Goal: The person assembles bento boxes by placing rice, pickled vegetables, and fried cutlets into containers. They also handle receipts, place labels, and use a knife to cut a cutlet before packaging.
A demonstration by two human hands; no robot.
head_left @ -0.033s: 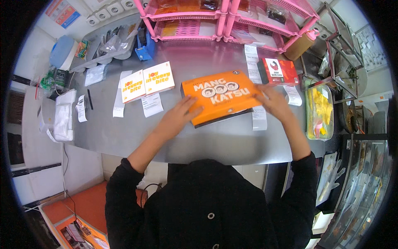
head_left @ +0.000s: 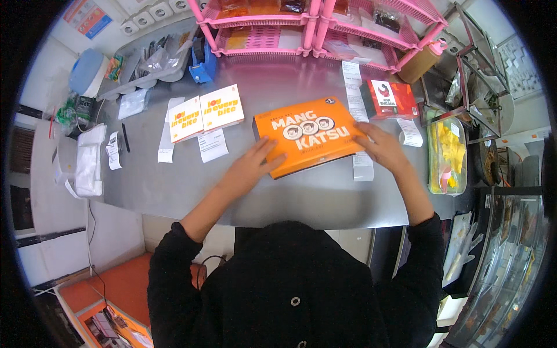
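An orange cardboard food box (head_left: 313,137) with printed faces and white lettering lies slightly turned on the steel table, its lid down. My left hand (head_left: 253,166) grips its left end, fingers on the lid's edge and thumb by the front corner. At the opposite end, my right hand (head_left: 380,146) has its fingers over the lid's right edge. A long printed receipt (head_left: 364,168) runs partly beneath the box's right side. Left of the box lie two small white boxes (head_left: 223,108) with orange and yellow lettering, on top of other receipts (head_left: 213,147).
A red box (head_left: 394,100) and a curled receipt (head_left: 411,133) lie at the right, near a clear tub (head_left: 448,156) of yellow packets. Pink racks (head_left: 264,43) stand behind. At the left are a blue tape dispenser (head_left: 202,66), a grey tray (head_left: 130,84), a black pen (head_left: 126,138) and white packs (head_left: 90,162).
The lid's front edge has come down, covering the dark gap seen along the box's front. My right hand has shifted slightly; my left stays at the left end.
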